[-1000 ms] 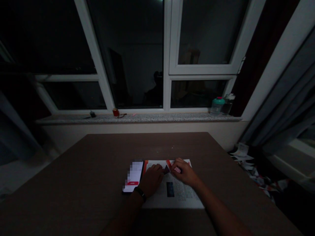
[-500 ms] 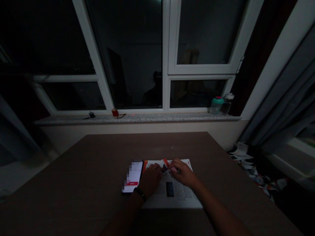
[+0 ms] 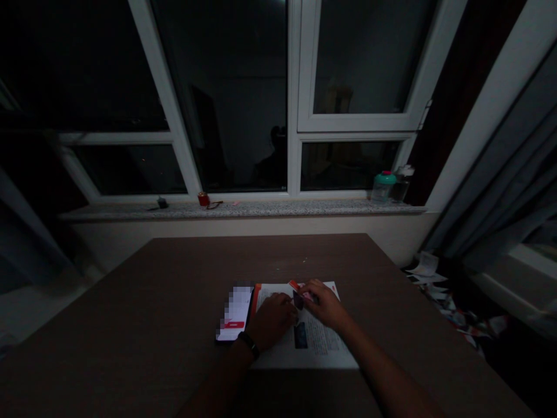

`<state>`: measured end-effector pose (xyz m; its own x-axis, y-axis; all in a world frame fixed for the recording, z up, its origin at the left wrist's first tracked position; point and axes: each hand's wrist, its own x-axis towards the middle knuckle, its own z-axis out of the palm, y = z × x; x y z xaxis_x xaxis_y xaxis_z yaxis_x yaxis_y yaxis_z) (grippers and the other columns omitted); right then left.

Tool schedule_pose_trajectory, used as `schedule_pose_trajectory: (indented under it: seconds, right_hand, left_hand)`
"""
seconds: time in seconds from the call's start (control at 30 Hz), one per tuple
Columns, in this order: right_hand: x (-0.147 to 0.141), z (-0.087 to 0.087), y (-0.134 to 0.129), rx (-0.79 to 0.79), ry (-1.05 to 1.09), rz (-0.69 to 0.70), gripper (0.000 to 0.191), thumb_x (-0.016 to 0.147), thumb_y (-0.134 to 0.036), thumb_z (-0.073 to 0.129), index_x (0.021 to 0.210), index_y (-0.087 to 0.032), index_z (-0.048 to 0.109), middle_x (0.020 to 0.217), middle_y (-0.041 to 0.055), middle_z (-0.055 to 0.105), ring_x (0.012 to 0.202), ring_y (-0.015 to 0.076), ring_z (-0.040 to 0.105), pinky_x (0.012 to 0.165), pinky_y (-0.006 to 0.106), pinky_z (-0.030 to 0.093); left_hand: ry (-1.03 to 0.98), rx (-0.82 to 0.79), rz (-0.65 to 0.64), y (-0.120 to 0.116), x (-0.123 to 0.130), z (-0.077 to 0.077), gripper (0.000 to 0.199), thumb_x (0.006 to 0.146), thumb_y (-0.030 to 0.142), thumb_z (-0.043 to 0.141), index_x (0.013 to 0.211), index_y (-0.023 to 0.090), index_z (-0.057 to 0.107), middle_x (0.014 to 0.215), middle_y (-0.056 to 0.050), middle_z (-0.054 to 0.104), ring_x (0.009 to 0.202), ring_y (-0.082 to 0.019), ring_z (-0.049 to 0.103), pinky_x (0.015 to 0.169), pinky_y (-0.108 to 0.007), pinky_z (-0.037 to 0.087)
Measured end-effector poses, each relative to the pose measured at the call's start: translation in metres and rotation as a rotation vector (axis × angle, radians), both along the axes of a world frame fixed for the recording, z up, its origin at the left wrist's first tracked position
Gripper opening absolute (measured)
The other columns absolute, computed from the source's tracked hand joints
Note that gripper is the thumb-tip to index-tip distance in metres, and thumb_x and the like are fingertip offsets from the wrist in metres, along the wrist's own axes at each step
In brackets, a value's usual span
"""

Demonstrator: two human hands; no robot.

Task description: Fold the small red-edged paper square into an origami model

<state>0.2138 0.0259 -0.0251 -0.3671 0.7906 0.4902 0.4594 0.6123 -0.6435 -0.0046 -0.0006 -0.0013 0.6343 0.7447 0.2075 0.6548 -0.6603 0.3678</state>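
A small piece of printed paper (image 3: 298, 299), dark with orange and pink parts, is between my hands and looks folded or bent. My right hand (image 3: 321, 302) pinches its right side between thumb and fingers. From the other side my left hand (image 3: 273, 318), with a dark band on the wrist, has its fingers closed at the paper's left edge. Beneath both hands lies a printed page (image 3: 324, 360) with text, a dark blue picture and an orange strip. Just left of my left hand is a phone (image 3: 235, 313) with its screen lit.
The brown table (image 3: 130, 325) reaches to the wall under the window. Tiny scraps (image 3: 305, 260) lie beyond the page. On the windowsill (image 3: 270, 208) stand a teal-lidded bottle (image 3: 383, 186), a clear bottle (image 3: 404, 183) and a small red object (image 3: 203, 199). Papers (image 3: 426, 267) are heaped right of the table.
My left hand has shifted slightly right and toward me, its fingers now more curled. More of the paper's dark part shows between the hands. My right hand has barely moved.
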Motion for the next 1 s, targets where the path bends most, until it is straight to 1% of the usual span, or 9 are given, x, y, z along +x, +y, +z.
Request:
schedule_pose_trajectory:
  seconds: [0.17, 0.3, 0.47, 0.6, 0.7, 0.83, 1.0]
  right_hand:
    - [-0.0010, -0.0057, 0.0029, -0.012, 0.039, -0.005, 0.027, 0.080, -0.007, 0.060, 0.101, -0.024, 0.064, 0.101, 0.0040, 0.063, 0.100, 0.0204, 0.058, 0.087, 0.032, 0.044]
    - [-0.0029, -0.0081, 0.0034, -0.031, 0.029, 0.004, 0.032, 0.078, -0.005, 0.059, 0.103, -0.025, 0.063, 0.102, 0.0038, 0.062, 0.102, 0.0206, 0.057, 0.087, 0.032, 0.044]
    - [-0.0064, -0.0086, 0.0019, -0.045, 0.026, -0.037, 0.025, 0.078, -0.007, 0.059, 0.095, -0.024, 0.059, 0.098, 0.0021, 0.059, 0.094, 0.0190, 0.058, 0.082, 0.030, 0.044]
    - [-0.0058, -0.0102, 0.0019, -0.044, 0.012, -0.045, 0.017, 0.080, -0.010, 0.060, 0.090, -0.023, 0.059, 0.094, 0.0010, 0.059, 0.090, 0.0179, 0.060, 0.079, 0.028, 0.044]
    - [-0.0026, -0.0104, 0.0026, -0.047, -0.011, -0.016, 0.015, 0.084, -0.012, 0.059, 0.092, -0.024, 0.061, 0.093, 0.0011, 0.062, 0.089, 0.0174, 0.061, 0.080, 0.028, 0.045]
    - [0.0012, -0.0083, 0.0029, -0.041, -0.035, 0.030, 0.016, 0.085, -0.014, 0.060, 0.097, -0.024, 0.063, 0.098, 0.0025, 0.066, 0.093, 0.0185, 0.063, 0.083, 0.029, 0.046]
    - [0.0026, -0.0072, 0.0029, -0.017, -0.064, 0.070, 0.019, 0.085, -0.013, 0.058, 0.098, -0.024, 0.066, 0.098, 0.0033, 0.067, 0.094, 0.0186, 0.063, 0.085, 0.031, 0.047]
  left_hand:
    - [-0.004, 0.001, -0.071, -0.0012, -0.0009, -0.0022, 0.019, 0.092, 0.024, 0.062, 0.109, 0.028, 0.067, 0.122, -0.003, 0.057, 0.116, -0.024, 0.048, 0.103, -0.039, 0.036]
    - [-0.002, -0.036, -0.096, -0.0021, -0.0014, -0.0021, 0.022, 0.089, 0.026, 0.066, 0.110, 0.029, 0.068, 0.126, -0.003, 0.056, 0.118, -0.025, 0.048, 0.104, -0.040, 0.037]
    - [0.007, -0.033, -0.092, -0.0025, -0.0014, 0.0009, 0.022, 0.089, 0.027, 0.065, 0.111, 0.029, 0.068, 0.125, -0.003, 0.057, 0.118, -0.025, 0.048, 0.103, -0.041, 0.037]
    - [0.007, -0.026, -0.097, -0.0016, -0.0016, -0.0008, 0.021, 0.091, 0.028, 0.064, 0.111, 0.030, 0.067, 0.125, -0.002, 0.057, 0.117, -0.024, 0.049, 0.101, -0.039, 0.038]
    - [0.006, -0.022, -0.066, -0.0005, -0.0026, -0.0048, 0.022, 0.091, 0.026, 0.064, 0.112, 0.030, 0.067, 0.126, -0.001, 0.056, 0.119, -0.023, 0.048, 0.101, -0.038, 0.038]
    - [-0.004, -0.020, -0.047, 0.0011, -0.0042, -0.0085, 0.023, 0.091, 0.026, 0.065, 0.113, 0.031, 0.066, 0.128, -0.002, 0.055, 0.119, -0.023, 0.048, 0.103, -0.039, 0.038]
    - [-0.019, -0.029, -0.061, 0.0010, -0.0052, -0.0063, 0.022, 0.089, 0.027, 0.068, 0.110, 0.030, 0.068, 0.128, -0.002, 0.054, 0.121, -0.024, 0.047, 0.104, -0.040, 0.036]
